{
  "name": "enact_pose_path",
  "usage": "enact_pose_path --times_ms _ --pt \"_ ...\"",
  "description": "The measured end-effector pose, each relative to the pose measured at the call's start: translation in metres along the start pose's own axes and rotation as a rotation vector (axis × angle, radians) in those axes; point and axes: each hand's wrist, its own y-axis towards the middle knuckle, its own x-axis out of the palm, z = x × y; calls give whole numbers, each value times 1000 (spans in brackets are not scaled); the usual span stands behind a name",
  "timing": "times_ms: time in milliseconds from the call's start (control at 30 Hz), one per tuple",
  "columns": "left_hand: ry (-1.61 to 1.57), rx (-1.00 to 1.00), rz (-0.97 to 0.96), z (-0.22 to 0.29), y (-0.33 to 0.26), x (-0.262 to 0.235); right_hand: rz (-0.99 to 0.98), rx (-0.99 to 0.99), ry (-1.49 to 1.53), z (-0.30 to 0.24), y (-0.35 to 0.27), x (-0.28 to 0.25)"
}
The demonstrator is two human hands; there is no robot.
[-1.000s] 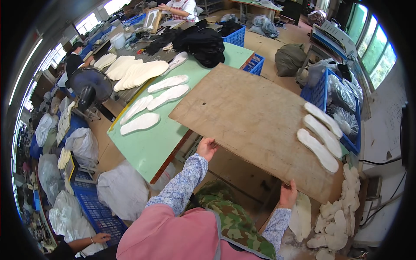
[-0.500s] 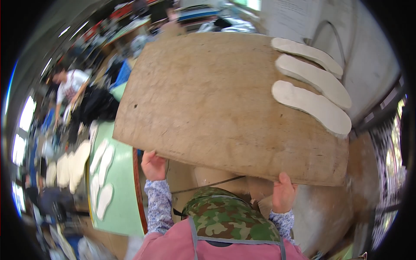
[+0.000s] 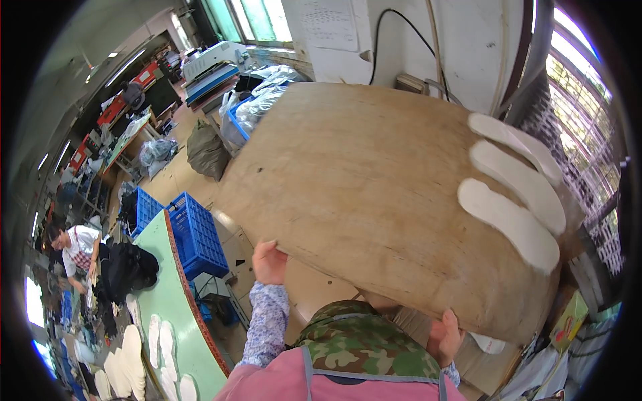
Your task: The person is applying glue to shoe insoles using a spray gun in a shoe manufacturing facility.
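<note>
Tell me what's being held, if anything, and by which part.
A brown board, held by its near edge: the left hand toward its left end, the right hand toward its right.

- Left hand: about 7 o'clock from centre, closed in a grip, fingers mostly hidden.
- Left forearm: floral sleeve, coming up from the lower edge, aimed between 12 and 1 o'clock.
- Right hand: between 4 and 5 o'clock, lower than the left, thumb raised toward 12 o'clock, grip probably closed, finger curl hard to make out.
- Right forearm: just a bit of sleeve showing below the hand.
- Hands well apart.
- Torso: pink clothing, 6 o'clock, between the forearms.
</note>
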Motion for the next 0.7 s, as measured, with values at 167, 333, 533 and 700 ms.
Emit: enact_pose_path --times_ms 167,333,533,700 --pt "-12 -85 20 -49 37 4 59 -77 27 -22 -4 12" --pt "37 -175 -99 -84 61 -18 215 -56 -115 -21 13 -17" --pt "71 -177 -10 -86 54 5 268 24 -177 -28 23 -19" --pt "90 -150 -24 -89 55 4 257 162 -227 -35 28 -22"
